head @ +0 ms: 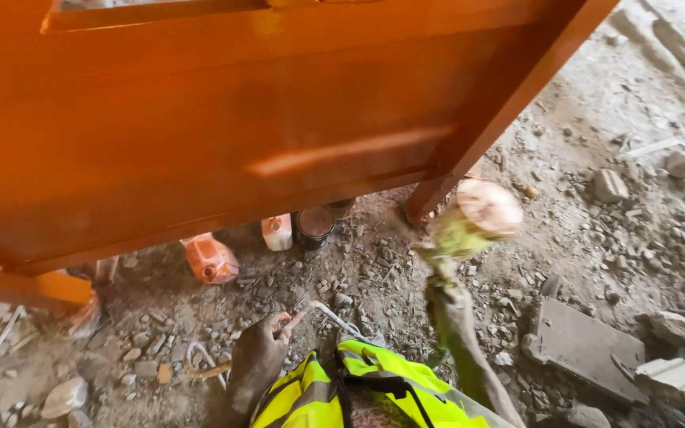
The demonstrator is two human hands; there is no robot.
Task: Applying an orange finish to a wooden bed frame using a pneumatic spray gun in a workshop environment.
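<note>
A large orange-painted metal door panel [200, 119] leans across the upper view. My right hand [441, 268] is blurred; it reaches up on a greenish sleeve and grips a paint roller [477, 210] with a yellow-green nap and an orange-stained end, just below the panel's lower right corner. My left hand [259, 357] hangs low at the centre, paint-stained, fingers curled. Its fingertips meet a thin bent metal wire [333, 315]; whether they grip it is unclear. A yellow high-visibility vest [358, 388] fills the bottom edge.
Under the panel stand an orange-smeared plastic jug [210, 259], a smaller white jug [277, 231] and a dark open paint can [315, 226]. The ground is dirt strewn with rubble and stones. A flat concrete slab [584, 345] lies at the right.
</note>
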